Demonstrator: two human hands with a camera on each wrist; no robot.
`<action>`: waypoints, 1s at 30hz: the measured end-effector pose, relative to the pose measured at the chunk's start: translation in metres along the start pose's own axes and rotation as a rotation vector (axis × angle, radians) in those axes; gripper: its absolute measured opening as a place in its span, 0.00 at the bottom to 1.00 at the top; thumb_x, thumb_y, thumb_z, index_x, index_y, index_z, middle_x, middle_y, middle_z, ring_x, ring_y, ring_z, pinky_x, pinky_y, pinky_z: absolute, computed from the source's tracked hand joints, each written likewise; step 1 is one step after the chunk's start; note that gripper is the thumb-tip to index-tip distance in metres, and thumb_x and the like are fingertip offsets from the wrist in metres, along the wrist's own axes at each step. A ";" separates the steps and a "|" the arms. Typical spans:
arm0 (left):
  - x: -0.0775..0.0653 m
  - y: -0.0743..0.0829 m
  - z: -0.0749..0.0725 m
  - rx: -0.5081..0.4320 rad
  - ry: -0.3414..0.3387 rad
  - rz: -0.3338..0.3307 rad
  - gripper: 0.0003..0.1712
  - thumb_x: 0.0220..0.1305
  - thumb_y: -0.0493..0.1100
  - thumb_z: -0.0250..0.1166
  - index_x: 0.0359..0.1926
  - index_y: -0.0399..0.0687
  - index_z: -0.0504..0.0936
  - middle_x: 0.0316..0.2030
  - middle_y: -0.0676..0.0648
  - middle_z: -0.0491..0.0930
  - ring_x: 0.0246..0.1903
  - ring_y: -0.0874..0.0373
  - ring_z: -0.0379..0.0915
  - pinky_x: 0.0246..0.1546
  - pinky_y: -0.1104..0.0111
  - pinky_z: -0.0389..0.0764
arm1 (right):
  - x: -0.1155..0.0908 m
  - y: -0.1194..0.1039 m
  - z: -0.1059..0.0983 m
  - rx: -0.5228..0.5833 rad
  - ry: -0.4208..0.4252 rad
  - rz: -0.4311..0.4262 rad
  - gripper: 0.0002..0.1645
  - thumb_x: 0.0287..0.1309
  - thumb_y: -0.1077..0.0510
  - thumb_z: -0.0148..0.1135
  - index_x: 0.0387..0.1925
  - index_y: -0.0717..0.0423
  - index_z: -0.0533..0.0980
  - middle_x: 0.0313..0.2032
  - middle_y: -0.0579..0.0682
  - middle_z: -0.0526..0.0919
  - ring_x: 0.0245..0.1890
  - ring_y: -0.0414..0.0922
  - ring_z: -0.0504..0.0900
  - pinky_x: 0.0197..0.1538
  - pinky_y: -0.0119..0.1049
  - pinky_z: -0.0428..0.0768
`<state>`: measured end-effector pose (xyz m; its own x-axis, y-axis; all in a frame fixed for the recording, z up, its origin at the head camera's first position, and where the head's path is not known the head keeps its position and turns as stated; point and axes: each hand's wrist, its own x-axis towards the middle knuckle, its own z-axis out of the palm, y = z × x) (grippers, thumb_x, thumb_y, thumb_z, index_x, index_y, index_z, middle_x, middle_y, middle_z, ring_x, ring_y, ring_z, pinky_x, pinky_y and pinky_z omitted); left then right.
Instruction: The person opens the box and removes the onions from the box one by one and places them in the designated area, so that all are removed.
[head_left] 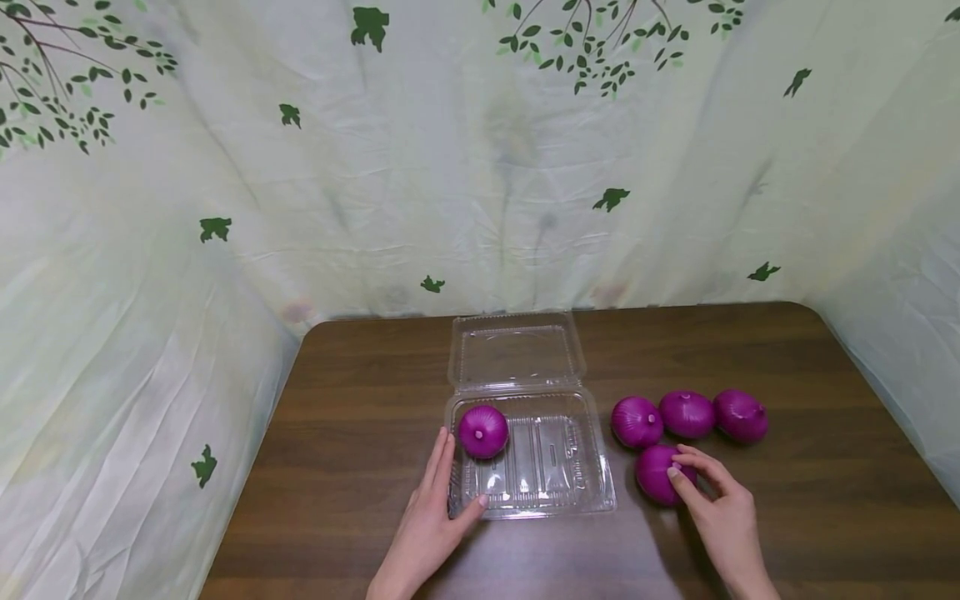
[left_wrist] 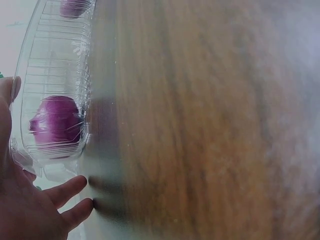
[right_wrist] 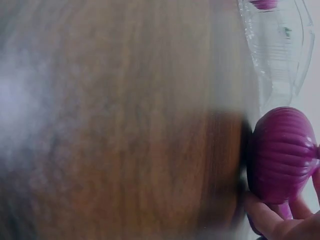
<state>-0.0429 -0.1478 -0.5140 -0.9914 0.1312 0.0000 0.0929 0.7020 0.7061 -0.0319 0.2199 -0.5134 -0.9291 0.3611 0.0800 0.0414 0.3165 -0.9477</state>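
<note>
My right hand point(head_left: 723, 508) pinches a purple onion point(head_left: 656, 477) between thumb and fingers, right of a clear plastic clamshell container point(head_left: 551, 507). In the right wrist view the held onion point(right_wrist: 282, 155) shows its ribbed side. Another purple onion point(head_left: 483, 432) sits in the container's back left part. At the container's front left corner is my left hand point(head_left: 431, 517), its fingers straight along the left side and the thumb at the front rim. The left wrist view shows that onion point(left_wrist: 56, 122) through the clear wall.
Three more purple onions stand behind the right hand: a left one point(head_left: 636, 422), a middle one point(head_left: 687, 414) and a right one point(head_left: 741, 416). The container's lid point(head_left: 517, 354) lies folded back toward the far edge of the wooden table point(head_left: 360, 417). A leaf-patterned cloth point(head_left: 480, 167) hangs behind.
</note>
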 end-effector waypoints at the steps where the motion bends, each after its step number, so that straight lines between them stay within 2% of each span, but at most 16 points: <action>1: 0.000 0.000 0.000 0.001 0.001 0.000 0.56 0.61 0.61 0.67 0.79 0.62 0.41 0.78 0.59 0.36 0.72 0.49 0.50 0.59 0.33 0.59 | 0.000 -0.001 0.000 -0.005 0.000 0.007 0.13 0.61 0.62 0.67 0.46 0.62 0.81 0.55 0.55 0.81 0.50 0.28 0.77 0.50 0.22 0.75; 7: 0.000 0.000 0.000 0.005 0.002 -0.003 0.56 0.61 0.62 0.67 0.79 0.63 0.41 0.78 0.59 0.37 0.71 0.49 0.51 0.59 0.33 0.59 | 0.000 -0.003 -0.002 -0.016 -0.001 0.035 0.19 0.61 0.59 0.68 0.53 0.61 0.79 0.50 0.51 0.83 0.50 0.28 0.76 0.49 0.21 0.75; 13: 0.000 0.000 0.000 0.002 0.001 -0.007 0.56 0.60 0.63 0.67 0.79 0.63 0.41 0.78 0.60 0.36 0.71 0.50 0.50 0.59 0.34 0.59 | -0.002 -0.004 -0.005 -0.072 -0.018 0.094 0.23 0.61 0.53 0.68 0.55 0.57 0.79 0.51 0.48 0.83 0.51 0.26 0.75 0.48 0.18 0.73; 17: 0.000 0.000 -0.001 0.006 -0.002 -0.013 0.57 0.60 0.64 0.66 0.79 0.64 0.41 0.77 0.60 0.36 0.72 0.50 0.50 0.60 0.34 0.58 | -0.003 -0.005 -0.008 -0.103 -0.050 0.126 0.26 0.61 0.49 0.68 0.58 0.55 0.77 0.55 0.52 0.81 0.52 0.26 0.74 0.46 0.17 0.73; 22: -0.001 0.000 -0.001 0.008 0.006 0.001 0.56 0.61 0.63 0.67 0.79 0.62 0.42 0.78 0.59 0.36 0.71 0.49 0.51 0.59 0.34 0.59 | -0.004 -0.007 -0.011 -0.120 -0.076 0.121 0.29 0.61 0.48 0.68 0.60 0.55 0.75 0.58 0.57 0.79 0.54 0.27 0.74 0.47 0.16 0.72; 30: -0.001 0.000 0.000 0.003 0.001 -0.003 0.57 0.60 0.61 0.68 0.79 0.62 0.41 0.77 0.61 0.36 0.71 0.49 0.51 0.59 0.33 0.59 | -0.005 -0.008 -0.010 -0.079 -0.056 0.093 0.26 0.60 0.52 0.69 0.58 0.57 0.76 0.55 0.47 0.81 0.54 0.26 0.74 0.49 0.19 0.73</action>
<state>-0.0423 -0.1481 -0.5140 -0.9917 0.1284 -0.0008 0.0907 0.7046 0.7038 -0.0240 0.2247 -0.5028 -0.9390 0.3428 -0.0267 0.1550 0.3527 -0.9228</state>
